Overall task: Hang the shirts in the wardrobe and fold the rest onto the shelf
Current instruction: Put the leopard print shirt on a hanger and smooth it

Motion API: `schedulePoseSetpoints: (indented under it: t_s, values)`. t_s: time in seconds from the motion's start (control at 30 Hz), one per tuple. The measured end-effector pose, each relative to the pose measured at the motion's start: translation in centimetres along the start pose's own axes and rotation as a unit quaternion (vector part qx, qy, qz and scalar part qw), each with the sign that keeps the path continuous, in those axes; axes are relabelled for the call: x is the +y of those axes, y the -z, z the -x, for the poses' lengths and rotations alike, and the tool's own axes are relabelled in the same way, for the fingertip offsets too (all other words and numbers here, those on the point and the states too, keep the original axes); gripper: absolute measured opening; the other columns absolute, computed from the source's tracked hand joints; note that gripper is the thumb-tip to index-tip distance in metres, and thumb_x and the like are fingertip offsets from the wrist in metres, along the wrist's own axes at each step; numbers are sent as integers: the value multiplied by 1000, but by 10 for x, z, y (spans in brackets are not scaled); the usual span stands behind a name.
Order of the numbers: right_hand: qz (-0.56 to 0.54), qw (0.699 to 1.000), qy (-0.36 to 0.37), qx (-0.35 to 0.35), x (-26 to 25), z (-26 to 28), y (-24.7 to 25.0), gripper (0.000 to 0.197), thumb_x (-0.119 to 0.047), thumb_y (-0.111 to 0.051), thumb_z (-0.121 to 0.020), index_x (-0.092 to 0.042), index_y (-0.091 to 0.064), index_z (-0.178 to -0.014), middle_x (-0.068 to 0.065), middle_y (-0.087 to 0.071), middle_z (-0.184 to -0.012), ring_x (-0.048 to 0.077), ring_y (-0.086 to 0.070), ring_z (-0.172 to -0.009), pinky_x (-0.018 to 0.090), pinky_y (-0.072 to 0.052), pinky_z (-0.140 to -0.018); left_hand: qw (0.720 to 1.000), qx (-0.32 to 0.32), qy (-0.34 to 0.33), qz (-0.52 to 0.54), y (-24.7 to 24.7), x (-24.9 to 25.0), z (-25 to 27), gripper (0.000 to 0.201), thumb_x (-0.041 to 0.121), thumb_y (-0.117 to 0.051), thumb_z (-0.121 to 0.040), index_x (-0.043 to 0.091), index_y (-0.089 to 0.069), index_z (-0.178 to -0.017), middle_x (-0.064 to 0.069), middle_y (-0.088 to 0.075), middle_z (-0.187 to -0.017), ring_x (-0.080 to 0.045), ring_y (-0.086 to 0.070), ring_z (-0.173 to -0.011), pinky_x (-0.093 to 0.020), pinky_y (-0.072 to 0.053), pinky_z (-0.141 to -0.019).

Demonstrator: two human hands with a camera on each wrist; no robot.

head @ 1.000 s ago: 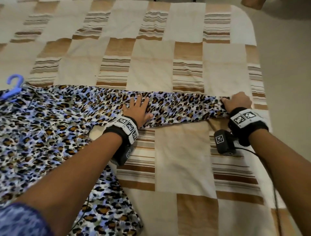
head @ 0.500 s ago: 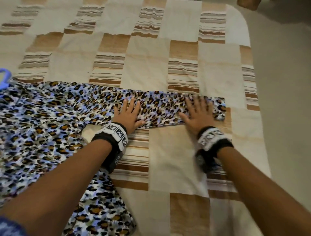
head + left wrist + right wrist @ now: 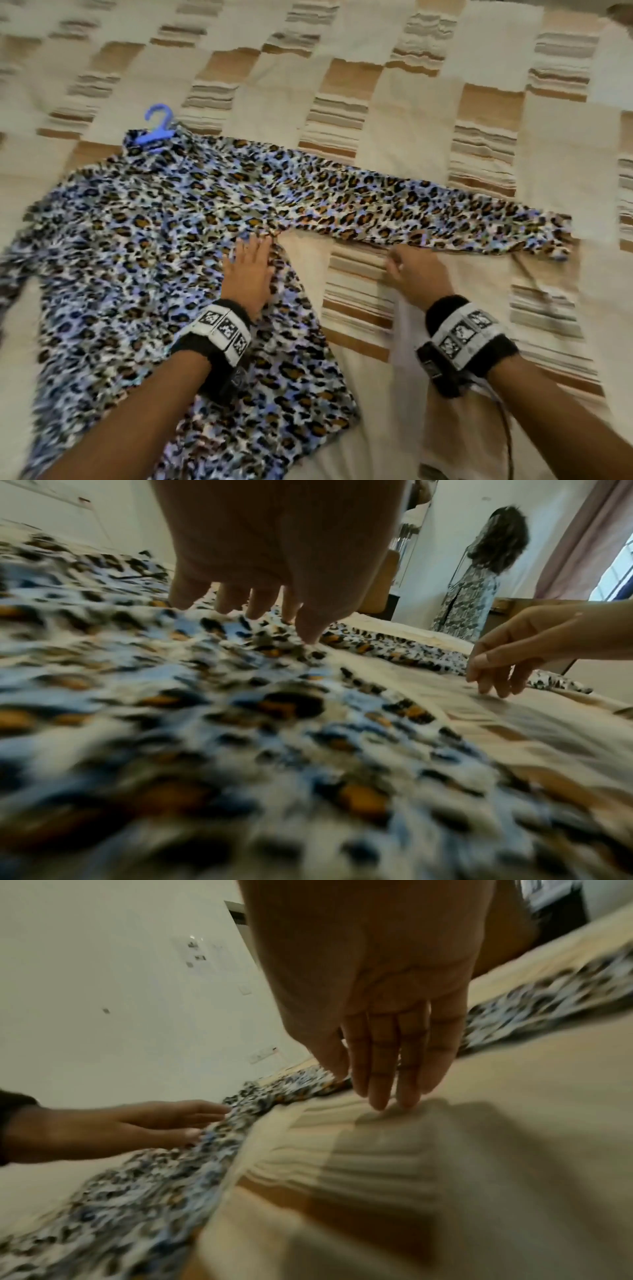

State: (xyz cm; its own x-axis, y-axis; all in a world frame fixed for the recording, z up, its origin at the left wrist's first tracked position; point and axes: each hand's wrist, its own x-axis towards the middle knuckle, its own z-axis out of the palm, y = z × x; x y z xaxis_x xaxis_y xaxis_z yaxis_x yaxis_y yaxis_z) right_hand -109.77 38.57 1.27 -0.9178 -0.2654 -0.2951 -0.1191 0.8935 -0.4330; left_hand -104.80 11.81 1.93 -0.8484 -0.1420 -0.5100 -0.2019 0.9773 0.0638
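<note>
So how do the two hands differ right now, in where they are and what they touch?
The left hand lies flat on the leopard-print shirt, by the armpit; the right hand is over the striped bedspread, just below the outstretched sleeve. The left hand's fingers press cloth; the right hand's fingertips point down at the bedspread beside the sleeve's edge. Both have straight fingers and hold nothing.

You have a blue, black and tan leopard-print shirt [image 3: 164, 240] on a blue hanger [image 3: 156, 128], spread over a bedcover [image 3: 411, 113] of cream, tan and brown-striped squares.
</note>
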Motion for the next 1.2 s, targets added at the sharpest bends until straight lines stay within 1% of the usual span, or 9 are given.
schedulePoseSetpoints:
  t_s: [0.07, 0.13, 0.4, 0.6, 0.73, 0.87, 0.97, 1.07, 1.2]
  values:
    - [-41, 993, 26, -104, -34, 16, -34, 31, -30, -47, -96, -12, -51, -72, 3, -45, -63, 22, -44, -62, 32, -28, -54, 999, 2, 4, 43, -14, -27, 19, 60, 31, -27, -102, 21, 7, -150, -5, 7, -158, -29, 5, -145, -53, -8, -115]
    - [-35, 988, 32, -146, -59, 28, -61, 37, -41, -48, -95, -13, -50, -72, 5, -47, -65, 22, -44, -60, 29, -26, -50, 998, -24, -5, 57, -32, -45, 34, 67, 43, -26, -100, 22, 15, -148, -5, 16, -157, -31, 12, -144, -55, -2, -114]
    - [106, 983, -1, -148, -104, 46, -85, 36, -51, -52, -91, -17, -46, -79, -5, -39, -63, 10, -37, -53, 23, -26, -43, 998, -50, -42, 21, -65, -57, 52, 81, 64, -26, -91, 29, 25, -143, -6, 31, -152, -37, 26, -139, -61, 2, -110]
    - [3, 982, -71, -172, -69, 78, -88, 54, -46, -61, -88, -17, -32, -52, 1, -29, -50, 16, -30, -45, 29, -24, -50, 992, -86, -80, -33, -82, -55, 87, 98, 73, -34, -83, 26, 27, -143, -6, 30, -152, -36, 23, -140, -65, 1, -110]
    - [14, 989, -69, -132, -66, 110, -95, 42, -48, -55, -90, -20, -39, -64, -3, -44, -61, 12, -43, -57, 26, -34, -54, 994, -65, -82, -40, -105, -53, 120, 93, 70, -30, -86, 25, 28, -142, -6, 35, -148, -38, 21, -140, -65, 2, -108]
    - [-29, 989, -69, -124, -71, 142, -99, 45, -60, -53, -85, -17, -44, -95, 0, -54, -84, 21, -54, -78, 31, -42, -66, 997, -31, -77, 7, -108, -60, 153, 83, 60, -32, -92, 24, 19, -147, -5, 15, -157, -32, 10, -144, -59, -4, -112]
    - [-12, 987, -62, -151, -75, 165, -102, 53, -51, -61, -85, -11, -38, -112, 8, -56, -102, 26, -56, -94, 30, -42, -73, 998, -12, -54, 37, -109, -81, 181, 76, 45, -41, -96, 23, 8, -150, -6, -6, -158, -28, -7, -145, -53, -10, -114]
    - [-14, 991, -63, -115, -74, 182, -104, 36, -41, -63, -87, -13, -42, -96, 11, -58, -97, 22, -49, -84, 27, -34, -65, 996, 40, -72, 42, -115, -103, 210, 65, 39, -52, -93, 15, -23, -146, -11, -37, -145, -27, -34, -132, -41, -29, -109]
    - [-67, 993, -72, -66, -73, 196, -104, 40, -34, -56, -93, -6, -55, -65, 14, -57, -71, 22, -48, -69, 29, -30, -53, 986, 63, -156, -2, -137, -91, 246, 70, 51, -54, -88, 13, -30, -142, -8, -38, -142, -25, -36, -128, -36, -31, -104]
